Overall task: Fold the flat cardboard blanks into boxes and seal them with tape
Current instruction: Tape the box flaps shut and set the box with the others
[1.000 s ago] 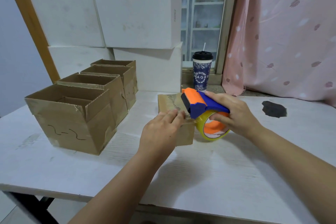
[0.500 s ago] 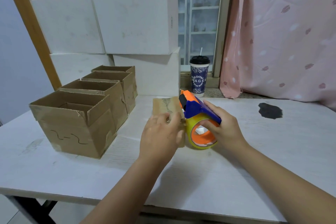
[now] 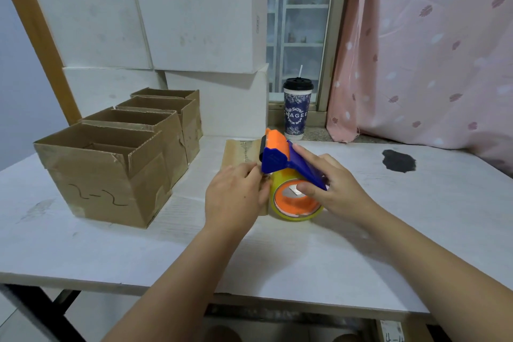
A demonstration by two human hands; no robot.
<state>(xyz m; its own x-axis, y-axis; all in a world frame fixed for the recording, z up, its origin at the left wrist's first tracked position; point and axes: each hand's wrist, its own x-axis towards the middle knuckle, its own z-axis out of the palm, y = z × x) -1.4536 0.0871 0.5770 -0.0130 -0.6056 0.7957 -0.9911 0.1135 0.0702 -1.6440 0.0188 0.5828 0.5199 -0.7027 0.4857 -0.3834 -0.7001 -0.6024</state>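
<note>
Tape (image 3: pixel 299 216) could skew on the box (image 3: pixel 238 151) if the right hand (image 3: pixel 330 191), gripping the tape dispenser (image 3: pixel 279 157), tilts; left hand (image 3: pixel 234 197) presses flat-fingered just beside that dispenser.

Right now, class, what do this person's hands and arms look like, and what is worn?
The left hand and right hand are bare: no gloves, rings or watch show. The left forearm and right forearm are bare too, no sleeve in view.
</note>
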